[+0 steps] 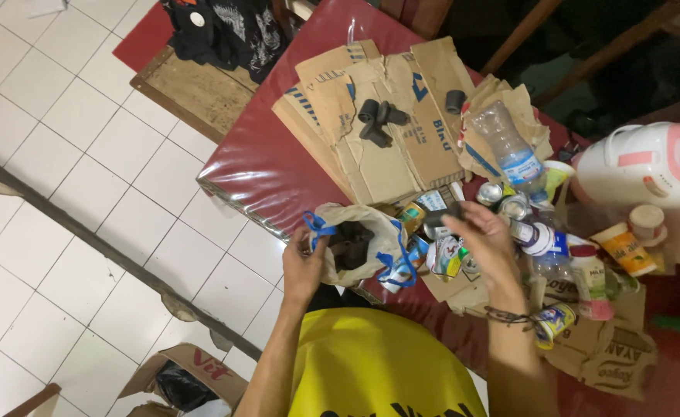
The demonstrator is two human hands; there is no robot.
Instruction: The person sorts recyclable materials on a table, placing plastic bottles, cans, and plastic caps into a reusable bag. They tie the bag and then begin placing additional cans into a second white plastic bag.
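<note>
Yellow shirt (379, 378) fills the bottom of the view, and both forearms reach up from it to the table edge. The person's left hand (303, 266) is clenched on the rim of a pale bag with blue handles (359, 243), holding its mouth open toward the right; dark pieces lie inside. The right hand (485, 239) grips a small dark cylinder (442, 218), its long axis roughly level, just right of the bag's mouth, so the right hand is the nearer one and the bag lies to its left. 3 or so similar dark cylinders (379, 120) rest farther up on flattened cardboard (386, 131), well apart from both hands. Cans, a clear plastic bottle (510, 147) and small jars crowd the right side beside a white and pink appliance (649, 162). All of it sits on a red tabletop (270, 170), over a white tiled floor (62, 154)
</note>
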